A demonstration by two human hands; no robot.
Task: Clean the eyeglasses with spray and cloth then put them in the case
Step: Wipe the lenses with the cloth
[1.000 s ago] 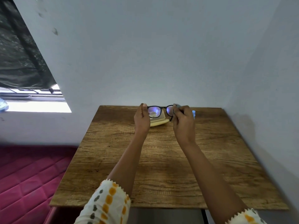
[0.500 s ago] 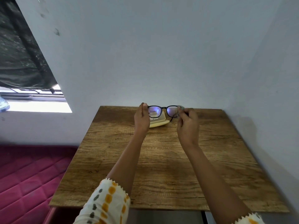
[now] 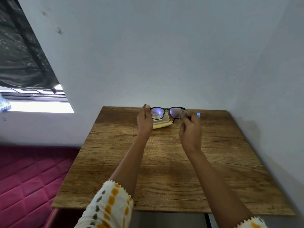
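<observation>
Glasses (image 3: 167, 111) held up over the table's (image 3: 164, 162) far edge. Left hand (image 3: 144, 120) pinches left rim; right hand (image 3: 190, 130) pinches grey cloth (image 3: 182, 113) against right lens. Yellow case (image 3: 162, 123) behind, spray (image 3: 198, 115) right.

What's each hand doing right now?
Left hand: holding the eyeglasses by one end.
Right hand: pinching a grey cloth at the other lens.

Yellow case (image 3: 162, 125) and blue spray bottle (image 3: 198, 114) sit at table (image 3: 164, 170) far edge, near back wall (image 3: 164, 63); right wall (image 3: 279, 96) borders table. Near tabletop, left side open.
</observation>
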